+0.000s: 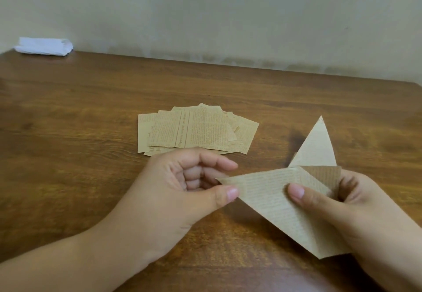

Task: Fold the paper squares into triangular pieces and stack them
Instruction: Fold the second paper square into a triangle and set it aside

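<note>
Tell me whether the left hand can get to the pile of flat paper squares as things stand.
Probably yes. The pile of paper squares lies uncovered just beyond the left hand, with nothing between them. But that hand pinches a corner of the half-folded paper, so it must let go first.

You have a loose, fanned pile of paper squares [194, 129] lying flat near the middle of the wooden table [68, 113], tan sheets printed with brown columns of text, overlapping at slightly different angles. The piece you are folding [269, 198] is the same printed tan paper, raised above the table's near right part. Its broad printed face is a triangle, one sharp tip pointing left. A creased flap sits at its upper right, and one plain, unprinted corner stands up behind it, pointing away from you toward the table's far edge.
</note>
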`<control>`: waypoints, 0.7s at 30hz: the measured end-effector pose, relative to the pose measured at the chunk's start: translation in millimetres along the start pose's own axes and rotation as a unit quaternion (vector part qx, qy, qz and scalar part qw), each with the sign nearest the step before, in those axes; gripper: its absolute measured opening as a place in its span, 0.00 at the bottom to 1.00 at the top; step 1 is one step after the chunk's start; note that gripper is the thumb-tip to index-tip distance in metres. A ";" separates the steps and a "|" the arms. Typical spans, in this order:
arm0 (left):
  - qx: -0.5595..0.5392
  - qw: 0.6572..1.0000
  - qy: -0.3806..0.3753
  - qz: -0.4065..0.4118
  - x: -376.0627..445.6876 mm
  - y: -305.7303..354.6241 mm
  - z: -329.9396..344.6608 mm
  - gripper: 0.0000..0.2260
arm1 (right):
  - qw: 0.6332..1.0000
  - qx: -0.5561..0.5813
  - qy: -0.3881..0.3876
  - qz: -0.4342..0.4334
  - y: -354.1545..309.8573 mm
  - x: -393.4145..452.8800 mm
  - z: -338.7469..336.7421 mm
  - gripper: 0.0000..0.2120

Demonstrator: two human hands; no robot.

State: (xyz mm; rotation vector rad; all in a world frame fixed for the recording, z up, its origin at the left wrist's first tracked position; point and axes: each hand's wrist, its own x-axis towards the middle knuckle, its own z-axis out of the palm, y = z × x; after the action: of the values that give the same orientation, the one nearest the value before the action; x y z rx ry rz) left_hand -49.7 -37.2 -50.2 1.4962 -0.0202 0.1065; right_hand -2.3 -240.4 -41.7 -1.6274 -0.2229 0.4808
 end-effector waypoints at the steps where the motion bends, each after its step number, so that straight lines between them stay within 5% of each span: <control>1: -0.001 1.000 -0.001 -0.004 -0.3 1.0 0.1 0.14 | 1.000 -0.001 -0.002 -0.003 0.2 0.6 0.0 0.19; 21: -0.022 0.999 0.020 -0.033 -0.7 3.6 0.8 0.07 | 1.000 -0.008 -0.026 0.000 -1.6 -1.8 1.2 0.19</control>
State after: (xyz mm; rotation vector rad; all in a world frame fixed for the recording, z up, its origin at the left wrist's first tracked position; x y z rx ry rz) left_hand -50.7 -37.8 -46.6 1.4494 0.0590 0.0816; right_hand -4.2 -239.9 -39.9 -1.6309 -0.2653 0.5238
